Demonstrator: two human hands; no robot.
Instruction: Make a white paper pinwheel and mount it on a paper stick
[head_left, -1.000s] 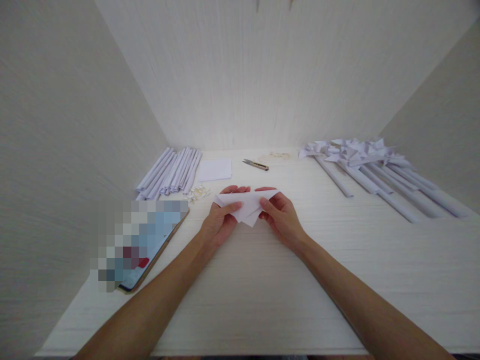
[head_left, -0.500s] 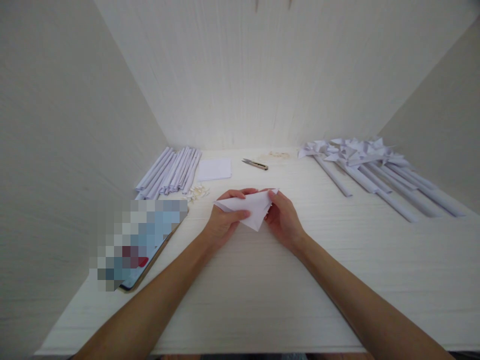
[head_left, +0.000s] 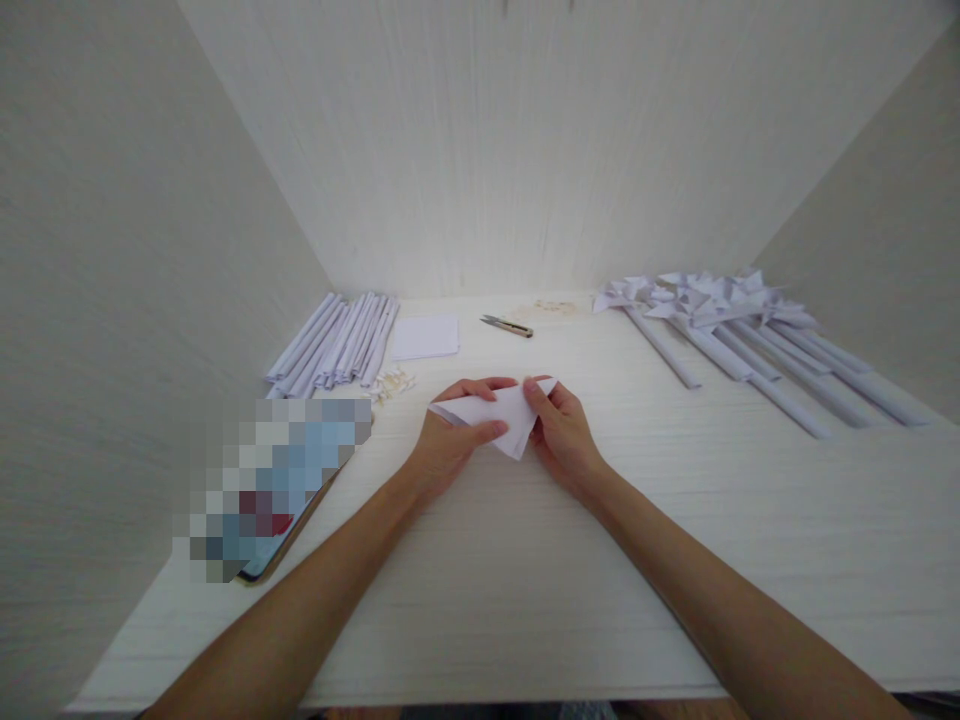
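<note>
A white sheet of paper (head_left: 504, 414), folded into a triangle, is held just above the white table (head_left: 525, 560) at its middle. My left hand (head_left: 450, 440) pinches its left side, thumb on top and fingers behind. My right hand (head_left: 564, 432) grips the right edge, fingertips pressed on the fold. The lower point of the paper sticks out between both hands.
Rolled white paper sticks (head_left: 341, 345) lie at the back left beside a stack of square sheets (head_left: 424, 336) and small pale bits (head_left: 391, 382). Small snips (head_left: 508, 325) lie at the back. Finished paper pinwheels (head_left: 720, 320) are at the right. A phone (head_left: 281, 500) rests left. Walls close three sides.
The paper went from a wider flat shape to a narrower folded triangle. My right hand slid inward along the right edge, closer to the left hand.
</note>
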